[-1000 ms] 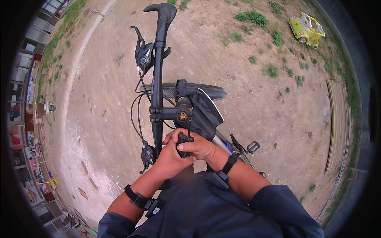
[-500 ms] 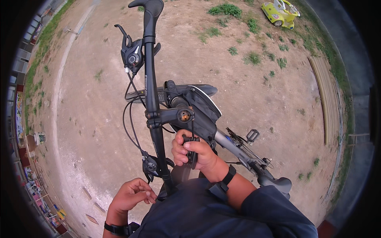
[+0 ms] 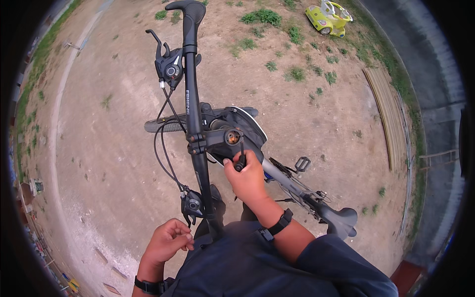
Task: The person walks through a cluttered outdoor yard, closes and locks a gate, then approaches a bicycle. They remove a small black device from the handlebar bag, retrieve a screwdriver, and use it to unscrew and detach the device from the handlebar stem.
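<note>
A bicycle stands in front of me, its black handlebar (image 3: 194, 111) running from far to near. In my right hand (image 3: 250, 182), closed around its black handle, is a hex key tool (image 3: 241, 162). Its thin shaft reaches up to the side of the stem (image 3: 216, 138), by the round top with rusty orange marks. Whether the tip sits in a bolt is too small to tell. My left hand (image 3: 167, 241) hovers beside the near handlebar end, below the near brake lever (image 3: 192, 203). Its fingers are curled in toward the thumb; what they hold, if anything, is hidden.
A black bag (image 3: 245, 126) sits on the frame behind the stem. The saddle (image 3: 341, 220) and a pedal (image 3: 303, 164) are to the right. Cables loop left of the handlebar. Farther off are a yellow toy car (image 3: 329, 20) and stacked boards (image 3: 385, 116) on the dirt.
My right hand has turned and shifted slightly up and right, with the tool's handle swung closer to the stem. The left hand is nearly unmoved. The whole view has shifted a little.
</note>
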### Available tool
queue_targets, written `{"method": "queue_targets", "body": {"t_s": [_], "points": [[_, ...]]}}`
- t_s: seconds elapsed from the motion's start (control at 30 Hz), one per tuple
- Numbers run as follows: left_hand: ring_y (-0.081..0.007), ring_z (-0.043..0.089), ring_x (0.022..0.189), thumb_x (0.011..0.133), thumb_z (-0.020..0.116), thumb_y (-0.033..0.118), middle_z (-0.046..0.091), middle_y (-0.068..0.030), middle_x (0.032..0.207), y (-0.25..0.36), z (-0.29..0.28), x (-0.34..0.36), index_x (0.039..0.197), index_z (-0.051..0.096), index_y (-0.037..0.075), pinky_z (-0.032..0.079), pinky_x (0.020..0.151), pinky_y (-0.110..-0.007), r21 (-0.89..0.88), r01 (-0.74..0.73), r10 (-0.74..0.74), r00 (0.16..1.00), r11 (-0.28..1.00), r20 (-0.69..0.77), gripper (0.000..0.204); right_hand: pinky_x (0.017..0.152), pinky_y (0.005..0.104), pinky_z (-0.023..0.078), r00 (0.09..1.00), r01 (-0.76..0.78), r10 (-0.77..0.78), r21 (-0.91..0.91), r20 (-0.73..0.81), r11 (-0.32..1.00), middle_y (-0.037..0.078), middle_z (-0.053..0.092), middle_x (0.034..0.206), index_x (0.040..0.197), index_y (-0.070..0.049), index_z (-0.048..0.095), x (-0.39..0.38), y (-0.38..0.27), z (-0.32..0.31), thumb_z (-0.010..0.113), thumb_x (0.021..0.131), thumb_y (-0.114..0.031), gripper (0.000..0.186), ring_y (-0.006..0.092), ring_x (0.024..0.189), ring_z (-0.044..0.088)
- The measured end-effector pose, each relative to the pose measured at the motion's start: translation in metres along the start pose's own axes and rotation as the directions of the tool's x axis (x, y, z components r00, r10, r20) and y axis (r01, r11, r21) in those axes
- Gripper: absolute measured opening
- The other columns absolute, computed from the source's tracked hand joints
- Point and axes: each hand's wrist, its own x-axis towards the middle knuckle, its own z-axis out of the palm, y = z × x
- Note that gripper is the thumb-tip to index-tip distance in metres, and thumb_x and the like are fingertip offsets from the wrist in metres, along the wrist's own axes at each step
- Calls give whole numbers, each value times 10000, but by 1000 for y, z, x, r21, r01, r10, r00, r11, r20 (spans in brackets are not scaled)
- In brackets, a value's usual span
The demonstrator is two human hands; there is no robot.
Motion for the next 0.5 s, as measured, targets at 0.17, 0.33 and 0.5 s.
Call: {"method": "queue_targets", "body": {"t_s": [0.17,0.33,0.5], "points": [[-176,758,864,978,702,1,748,-89,951,26,23,1,1126,615,16,580,728,-281,21,-91,85,980,996,180,172,782,285,474,979,131,-149,129,137,983,41,612,951,1232,-36,562,0,12,-23,748,970,-266,395,132,862,565],[-168,750,917,978,706,4,743,-93,1006,43,45,13,1164,608,6,590,799,-293,49,-224,216,966,973,140,210,944,316,479,760,-317,-53,440,648,840,15,589,1083,1426,-55,500,25,9,-70,730,1013,-230,504,142,1043,586],[-138,736,911,963,739,10,740,-90,997,35,57,13,1117,614,-12,600,818,-291,-18,-196,195,980,980,-36,199,925,265,456,689,-192,-143,369,710,909,-19,590,1079,1341,-58,558,43,17,-80,777,992,-263,461,84,1017,542]]}}
